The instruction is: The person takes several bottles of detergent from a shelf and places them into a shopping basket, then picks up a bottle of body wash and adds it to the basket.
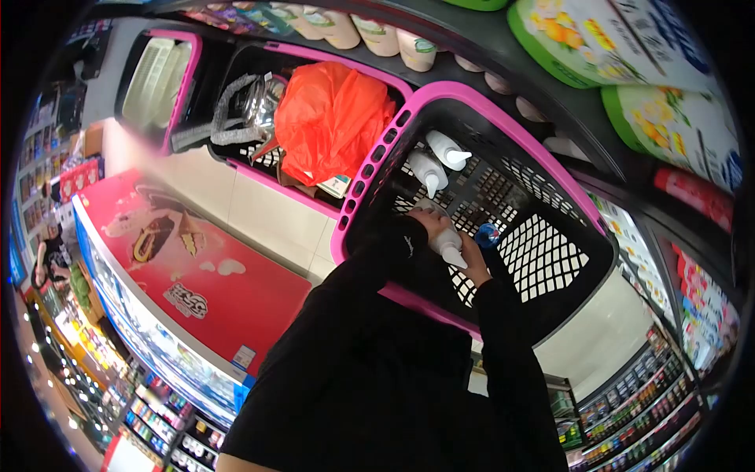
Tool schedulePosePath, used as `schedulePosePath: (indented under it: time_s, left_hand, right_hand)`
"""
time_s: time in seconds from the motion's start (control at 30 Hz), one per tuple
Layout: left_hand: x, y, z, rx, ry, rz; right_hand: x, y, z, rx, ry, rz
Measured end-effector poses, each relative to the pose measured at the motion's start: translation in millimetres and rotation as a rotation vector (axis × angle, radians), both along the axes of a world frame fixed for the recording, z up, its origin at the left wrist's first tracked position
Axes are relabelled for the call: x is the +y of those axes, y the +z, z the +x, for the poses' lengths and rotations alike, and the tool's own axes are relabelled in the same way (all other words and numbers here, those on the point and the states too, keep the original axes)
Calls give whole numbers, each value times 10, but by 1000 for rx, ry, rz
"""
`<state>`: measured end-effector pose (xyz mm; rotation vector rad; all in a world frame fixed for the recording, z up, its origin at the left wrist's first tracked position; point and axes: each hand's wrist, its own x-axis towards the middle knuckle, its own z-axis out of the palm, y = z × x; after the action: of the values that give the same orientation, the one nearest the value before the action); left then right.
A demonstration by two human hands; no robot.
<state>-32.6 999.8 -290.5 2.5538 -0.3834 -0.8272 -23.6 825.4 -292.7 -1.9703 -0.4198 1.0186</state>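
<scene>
Inside a black basket with a pink rim (472, 98), my left hand (429, 221) and my right hand (473, 257) are closed around a white pump bottle (449, 242), one on each side of it. Two more white pump bottles, one (427, 169) nearest my left hand and another (447, 149) beyond it, stand at the basket's far end. Just right of the held bottle is a small round blue item (487, 235). The fingertips are partly hidden by the bottle.
A second pink-rimmed basket (295, 52) on the left holds a red plastic bag (333, 118) and a grey strap. Shelves with large green-and-white packs (621, 39) overhang the upper right. A red freezer chest (189, 259) stands at the lower left; a person (53, 248) is at far left.
</scene>
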Motion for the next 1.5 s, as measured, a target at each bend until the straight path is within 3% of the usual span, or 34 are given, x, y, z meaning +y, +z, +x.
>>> schedulePosePath:
  time_s: [0.17,0.23,0.53,0.63,0.67,0.7,0.77,0.83,0.87,0.9,0.93,1.13,1.2,1.4,1.5]
  left_hand:
    - [45,-336,-44,114,48,11]
    - [83,-427,-17,151,55,-13]
    - [173,-917,-36,55,171,130]
    - [291,-900,14,106,172,122]
    - [231,-1234,-86,88,422,54]
    - [281,-1255,-46,192,462,4]
    - [326,-1220,-104,-38,315,149]
    - [293,-1481,-140,89,278,142]
    - [236,-1650,-177,154,580,0]
    - [279,-1526,-114,218,880,-145]
    - [345,-1322,-8,120,1013,-362]
    - [311,-1399,-122,147,1098,-296]
    - [323,-1429,-129,145,1127,-266]
    - [321,-1553,-252,150,1201,-170]
    - [272,-1600,-336,155,1242,-125]
  right_hand:
    - [0,-519,-110,14,-22,45]
    - [72,-576,-115,29,-19,-71]
    - [324,-832,81,90,-59,-62]
    - [422,-1016,78,-82,56,-71]
    - [444,-1032,85,6,-12,-82]
    - [476,-1025,106,92,-83,-96]
    - [512,-1080,126,101,-31,-156]
    - [529,-1210,99,8,-34,-94]
    - [559,-1210,101,83,-95,-81]
    - [588,-1221,106,87,-92,-84]
    - [614,-1234,105,95,-104,-124]
    - [633,-1244,10,136,-148,-107]
    - [619,-1318,-56,276,-311,70]
    - [520,-1532,-135,47,-137,-24]
    - [611,-1531,-104,107,-169,-55]
